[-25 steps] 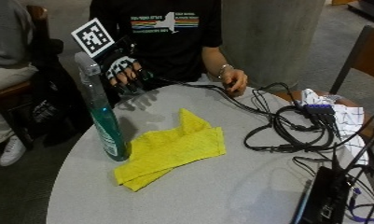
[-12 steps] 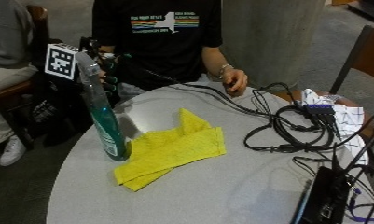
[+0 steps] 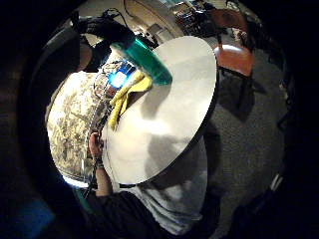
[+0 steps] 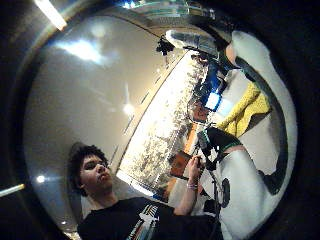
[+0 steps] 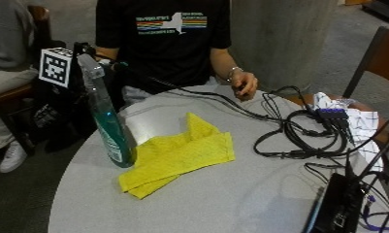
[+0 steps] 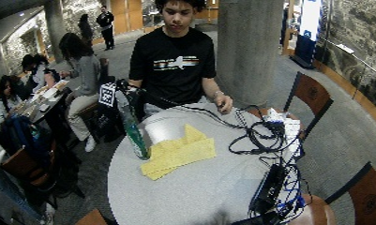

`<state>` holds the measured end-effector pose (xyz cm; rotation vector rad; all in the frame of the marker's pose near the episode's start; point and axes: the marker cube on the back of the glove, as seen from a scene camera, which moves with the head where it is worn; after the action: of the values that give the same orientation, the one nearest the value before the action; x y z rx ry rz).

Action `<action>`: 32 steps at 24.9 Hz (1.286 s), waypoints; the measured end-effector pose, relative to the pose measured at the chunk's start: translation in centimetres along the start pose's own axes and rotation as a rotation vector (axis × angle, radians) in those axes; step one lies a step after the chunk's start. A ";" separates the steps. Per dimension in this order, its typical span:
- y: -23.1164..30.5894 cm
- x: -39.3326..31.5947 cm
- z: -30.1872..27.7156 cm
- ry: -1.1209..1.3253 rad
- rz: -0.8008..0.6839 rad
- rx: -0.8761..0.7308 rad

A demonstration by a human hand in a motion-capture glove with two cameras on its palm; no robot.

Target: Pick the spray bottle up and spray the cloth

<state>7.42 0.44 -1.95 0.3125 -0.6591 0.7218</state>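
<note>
Standing at frame centre-left on the round surface [image 6: 193,187]: spray bottle [image 6: 133,127], touching the yellow cloth [image 6: 177,154].

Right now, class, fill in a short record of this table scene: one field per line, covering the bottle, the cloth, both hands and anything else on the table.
Spray bottle: upright on the table near its edge, teal liquid inside, nozzle at top
Cloth: yellow, folded loosely, lying flat beside the bottle's base and touching it
Gloved right hand: up behind the bottle's nozzle; grip cannot be told
Bare hand: resting at the table's far edge on the cables
Cables: black, coiled on the table
Table: round, grey
</note>
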 end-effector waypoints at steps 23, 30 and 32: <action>-9.4 3.8 2.2 0.020 0.080 0.016; -9.3 3.8 2.0 0.007 0.043 0.109; -9.1 3.8 1.7 0.006 0.026 0.148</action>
<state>15.11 -5.01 1.44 0.4380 -0.6062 0.7982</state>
